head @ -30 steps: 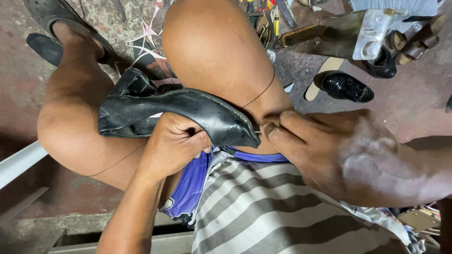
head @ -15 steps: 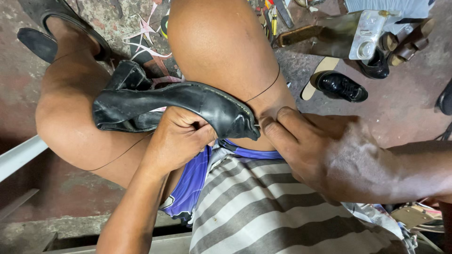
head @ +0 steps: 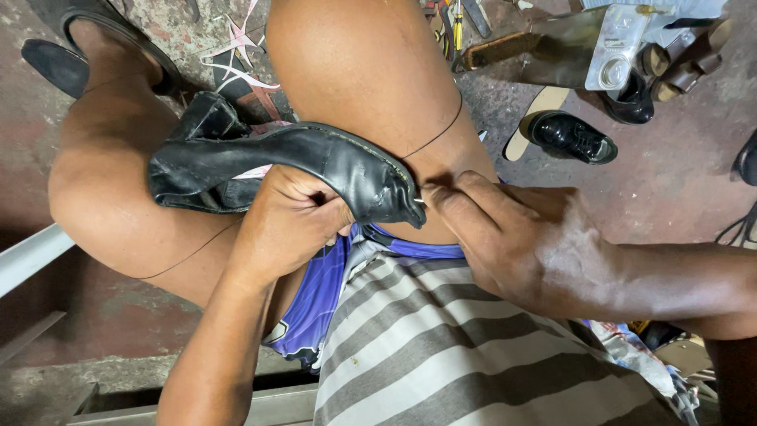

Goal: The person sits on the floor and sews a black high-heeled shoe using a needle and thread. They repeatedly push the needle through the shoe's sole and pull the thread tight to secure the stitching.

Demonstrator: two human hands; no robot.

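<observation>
My left hand (head: 288, 225) clamps the black shoe (head: 300, 162) across my knees, right hand (head: 520, 241) pinching what looks like a needle at its toe, thread (head: 434, 142) trailing over my thigh; stitching partway round, rest of seam unclear.

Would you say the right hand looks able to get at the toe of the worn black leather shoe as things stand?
Probably yes: the right hand has its fingertips right at the toe of the worn black leather shoe, which the left hand grips from beneath; nothing lies between.
</observation>
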